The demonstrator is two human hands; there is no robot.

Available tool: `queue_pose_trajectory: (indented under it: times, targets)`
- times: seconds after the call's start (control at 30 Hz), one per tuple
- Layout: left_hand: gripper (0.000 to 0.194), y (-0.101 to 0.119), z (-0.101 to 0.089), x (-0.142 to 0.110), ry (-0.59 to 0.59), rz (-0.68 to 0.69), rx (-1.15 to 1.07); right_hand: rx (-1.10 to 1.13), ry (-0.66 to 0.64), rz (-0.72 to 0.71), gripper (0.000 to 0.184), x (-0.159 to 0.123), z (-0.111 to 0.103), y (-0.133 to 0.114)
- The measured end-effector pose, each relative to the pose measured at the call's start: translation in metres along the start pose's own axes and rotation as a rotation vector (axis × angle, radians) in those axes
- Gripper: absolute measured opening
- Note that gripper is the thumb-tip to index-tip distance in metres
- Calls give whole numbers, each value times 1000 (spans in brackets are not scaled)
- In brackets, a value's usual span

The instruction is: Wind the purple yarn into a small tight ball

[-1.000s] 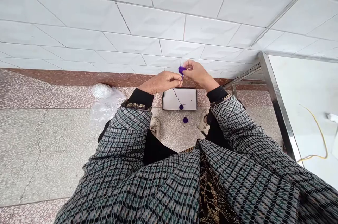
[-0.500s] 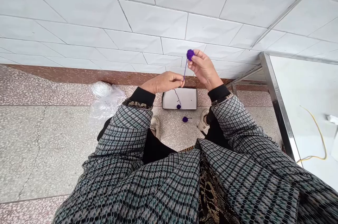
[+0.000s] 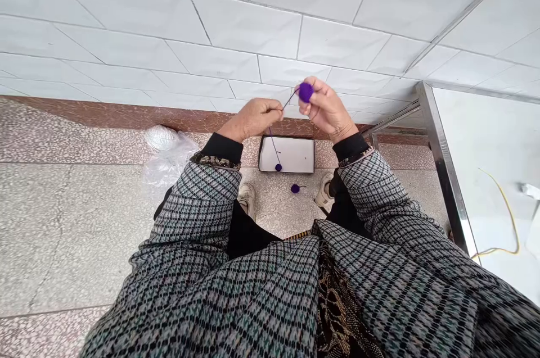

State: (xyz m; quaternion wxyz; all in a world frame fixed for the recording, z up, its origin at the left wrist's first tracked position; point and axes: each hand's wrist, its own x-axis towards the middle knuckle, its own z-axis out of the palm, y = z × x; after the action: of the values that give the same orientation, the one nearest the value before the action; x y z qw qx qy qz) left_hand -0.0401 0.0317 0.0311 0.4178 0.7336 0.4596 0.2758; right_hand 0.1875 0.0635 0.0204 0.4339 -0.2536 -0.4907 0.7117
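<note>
A small ball of purple yarn (image 3: 306, 92) is pinched in the fingers of my right hand (image 3: 324, 109). From it a strand of purple yarn (image 3: 289, 100) slants down to my left hand (image 3: 258, 118), whose closed fingers grip it. Below that hand the strand hangs on to a second purple yarn ball (image 3: 278, 167) in a shallow box (image 3: 302, 155) with a white inside and dark rim. On the floor just in front of the box lies a third purple ball (image 3: 295, 189) with a short loose tail.
White yarn (image 3: 161, 137) and a clear plastic bag (image 3: 169, 167) lie on the speckled floor to the left. A metal-framed white table (image 3: 476, 139) stands at the right, with a yellow cord (image 3: 512, 217) on it. The tiled wall (image 3: 253, 26) rises close ahead.
My left hand has moved up and to the left, so the strand now slants rather than dropping steeply. The ball in the box has shifted slightly left; the right hand turned the held ball a little.
</note>
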Motion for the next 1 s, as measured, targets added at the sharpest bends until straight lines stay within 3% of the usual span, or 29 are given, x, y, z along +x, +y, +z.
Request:
queue_pose_trajectory:
  times: [0.07, 0.13, 0.23, 0.3, 0.4, 0.5, 0.6, 0.67, 0.77, 0.9, 1.0]
  targets:
    - [19, 5, 7, 0, -150, 31, -35, 13, 167, -46, 41, 5, 1, 0]
    - [21, 9, 13, 0, -251, 76, -44, -51, 279, 18, 33, 8, 4, 2]
    - [20, 11, 14, -1, -267, 115, -51, -247, 335, 174, 29, 8, 8, 8]
    - [19, 9, 11, -1, -233, 115, -55, -419, 270, 259, 29, 6, 10, 11]
    - [19, 3, 5, -1, -123, 82, -24, -578, 41, 347, 29, 0, 9, 11]
    - [18, -4, 0, 2, 29, 44, 21, -462, -207, 341, 28, -6, 5, 9]
    - [16, -10, -3, 5, 96, 16, 47, -275, -303, 264, 28, -8, 0, 6]
    - [16, -10, -2, 6, 85, -4, 39, -192, -259, 198, 37, -6, -2, 5]
    - [16, -5, 3, 5, -20, -18, -7, -124, -28, 56, 51, 2, -3, 5]
    - [19, 9, 12, 2, -251, 57, -63, -214, 278, -37, 42, 11, 0, 8]
    - [20, 11, 12, -1, -276, 103, -64, -482, 226, 96, 33, 8, 2, 12]
